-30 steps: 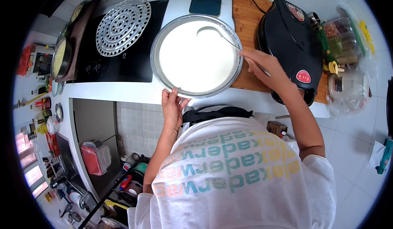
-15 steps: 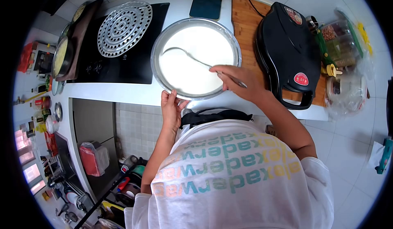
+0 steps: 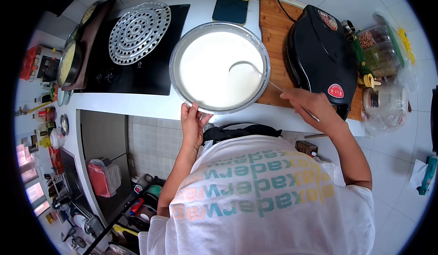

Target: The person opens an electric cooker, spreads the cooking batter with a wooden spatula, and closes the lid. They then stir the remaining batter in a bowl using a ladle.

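A wide metal bowl (image 3: 174, 82) of smooth white liquid stands on the white counter, its right side close to the wooden board. My right hand (image 3: 315, 109) is closed around the handle of a metal ladle (image 3: 275, 86), to the right of the bowl. The ladle's curved head lies in the right part of the liquid, partly sunk in it. At the bowl's near rim, my left hand (image 3: 194, 122) pinches the edge between thumb and fingers.
A perforated steamer plate (image 3: 139, 32) lies on the black cooktop (image 3: 153, 80). A black electric griddle (image 3: 321, 54) sits on the wooden board (image 3: 273, 31). Farther right are plastic containers (image 3: 381, 49) and a bagged jar (image 3: 385, 97). Pans (image 3: 69, 65) stand at the left.
My right hand moved left over the bowl with the ladle, then back right and nearer to me. The ladle's head swept from left to right in the liquid. My left hand stayed at the rim.
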`<state>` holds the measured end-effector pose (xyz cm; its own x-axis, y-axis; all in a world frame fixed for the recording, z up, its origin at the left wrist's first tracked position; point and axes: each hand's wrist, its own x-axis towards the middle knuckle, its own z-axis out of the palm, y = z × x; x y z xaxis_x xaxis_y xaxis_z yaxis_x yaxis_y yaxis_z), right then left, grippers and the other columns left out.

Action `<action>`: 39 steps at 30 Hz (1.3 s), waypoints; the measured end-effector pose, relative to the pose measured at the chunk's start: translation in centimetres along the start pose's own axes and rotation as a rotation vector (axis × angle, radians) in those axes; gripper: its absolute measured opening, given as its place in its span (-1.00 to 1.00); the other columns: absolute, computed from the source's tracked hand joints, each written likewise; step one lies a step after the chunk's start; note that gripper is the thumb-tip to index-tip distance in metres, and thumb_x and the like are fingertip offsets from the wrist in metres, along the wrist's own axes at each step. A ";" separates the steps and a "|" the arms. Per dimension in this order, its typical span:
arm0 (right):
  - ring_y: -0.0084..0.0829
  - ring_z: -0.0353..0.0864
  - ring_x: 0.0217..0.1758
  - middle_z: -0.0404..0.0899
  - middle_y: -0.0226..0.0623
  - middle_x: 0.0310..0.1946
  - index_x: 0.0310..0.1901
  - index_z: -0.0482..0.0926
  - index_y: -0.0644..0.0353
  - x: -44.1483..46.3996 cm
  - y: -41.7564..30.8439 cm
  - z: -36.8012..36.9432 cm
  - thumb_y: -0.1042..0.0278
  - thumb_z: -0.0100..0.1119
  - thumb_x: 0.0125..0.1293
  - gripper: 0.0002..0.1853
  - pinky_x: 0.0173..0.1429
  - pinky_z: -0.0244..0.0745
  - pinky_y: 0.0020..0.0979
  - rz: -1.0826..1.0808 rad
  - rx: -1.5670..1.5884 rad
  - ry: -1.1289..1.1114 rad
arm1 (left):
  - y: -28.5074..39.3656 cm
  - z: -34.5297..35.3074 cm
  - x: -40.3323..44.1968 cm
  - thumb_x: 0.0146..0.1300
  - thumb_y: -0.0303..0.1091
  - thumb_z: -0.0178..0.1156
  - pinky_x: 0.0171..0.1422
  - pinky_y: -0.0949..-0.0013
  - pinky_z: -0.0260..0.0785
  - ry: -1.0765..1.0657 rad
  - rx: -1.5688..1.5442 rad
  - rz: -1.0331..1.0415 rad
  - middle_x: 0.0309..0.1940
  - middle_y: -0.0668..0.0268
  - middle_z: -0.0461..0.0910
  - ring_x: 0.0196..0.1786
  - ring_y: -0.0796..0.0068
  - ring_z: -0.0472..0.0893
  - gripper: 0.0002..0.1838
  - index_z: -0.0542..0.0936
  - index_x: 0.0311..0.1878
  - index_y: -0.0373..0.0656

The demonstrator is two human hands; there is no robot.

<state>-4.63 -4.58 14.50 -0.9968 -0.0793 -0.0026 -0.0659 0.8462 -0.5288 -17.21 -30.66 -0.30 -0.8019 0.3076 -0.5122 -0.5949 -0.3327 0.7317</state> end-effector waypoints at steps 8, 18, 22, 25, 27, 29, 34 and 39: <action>-0.23 0.52 -0.51 0.54 -0.16 -0.46 -0.12 0.50 0.15 4.9 2.9 2.5 0.48 -0.03 0.21 -0.79 -0.42 0.41 -0.39 -0.006 0.030 0.224 | 0.1 0.1 0.0 0.28 -0.35 -0.05 -0.33 0.43 0.56 0.000 -0.022 0.023 -0.37 0.37 0.44 -0.32 0.58 0.53 -0.87 0.25 -0.36 -0.10; -0.66 0.44 -0.55 0.47 -0.37 -0.56 -0.07 0.48 0.20 8.9 1.9 6.4 0.37 -0.17 0.32 -0.75 -0.46 0.33 -0.63 0.161 0.558 0.178 | -0.1 0.1 0.1 0.28 -0.35 -0.05 -0.33 0.43 0.56 -0.004 -0.015 0.032 -0.37 0.37 0.44 -0.32 0.59 0.53 -0.87 0.25 -0.36 -0.09; -0.65 0.44 -0.56 0.47 -0.37 -0.54 -0.07 0.48 0.18 7.7 0.5 7.0 0.36 -0.18 0.33 -0.74 -0.47 0.34 -0.63 0.114 0.631 0.110 | -0.2 0.1 0.1 0.27 -0.34 -0.04 -0.33 0.43 0.56 0.000 -0.014 0.028 -0.38 0.38 0.44 -0.33 0.61 0.52 -0.87 0.25 -0.36 -0.08; -0.63 0.44 -0.56 0.48 -0.36 -0.51 -0.06 0.48 0.18 6.2 0.1 6.5 0.38 -0.16 0.33 -0.75 -0.47 0.34 -0.62 0.130 0.629 0.017 | -0.3 -0.1 0.2 0.27 -0.34 -0.04 -0.34 0.43 0.55 0.003 -0.022 0.026 -0.38 0.38 0.44 -0.35 0.62 0.51 -0.87 0.25 -0.36 -0.08; -0.62 0.45 -0.56 0.49 -0.35 -0.50 -0.06 0.48 0.19 4.9 0.2 5.8 0.40 -0.14 0.31 -0.76 -0.47 0.35 -0.61 0.065 0.566 -0.023 | -0.2 0.0 0.1 0.27 -0.34 -0.04 -0.34 0.44 0.55 0.010 -0.028 0.024 -0.39 0.39 0.44 -0.37 0.64 0.50 -0.87 0.25 -0.36 -0.08; -0.59 0.45 -0.58 0.49 -0.34 -0.50 -0.09 0.49 0.19 3.7 0.1 4.8 0.44 -0.09 0.28 -0.79 -0.46 0.34 -0.58 0.116 0.561 -0.036 | 0.1 0.3 -0.1 0.27 -0.34 -0.03 -0.35 0.44 0.55 0.020 -0.032 0.014 -0.39 0.39 0.44 -0.38 0.64 0.50 -0.87 0.25 -0.36 -0.08; -0.55 0.47 -0.57 0.54 -0.28 -0.39 -0.12 0.49 0.25 1.6 0.0 0.2 0.47 -0.07 0.25 -0.79 -0.44 0.38 -0.54 0.170 0.465 -0.052 | 0.1 0.4 -0.2 0.27 -0.35 -0.04 -0.35 0.44 0.56 0.027 -0.022 0.019 -0.39 0.39 0.44 -0.37 0.64 0.50 -0.88 0.25 -0.36 -0.09; -0.54 0.47 -0.57 0.53 -0.23 -0.33 -0.11 0.49 0.28 2.1 0.2 -1.3 0.52 -0.09 0.23 -0.78 -0.43 0.39 -0.55 0.178 0.217 0.002 | -0.2 0.0 0.1 0.28 -0.35 -0.05 -0.35 0.45 0.56 0.006 -0.030 0.030 -0.36 0.35 0.45 -0.33 0.60 0.52 -0.88 0.26 -0.35 -0.10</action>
<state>-6.83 -3.86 15.45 -0.9920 0.0619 -0.1098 0.1210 0.7137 -0.6899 -17.23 -30.59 -0.51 -0.8195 0.2915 -0.4934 -0.5722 -0.3682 0.7328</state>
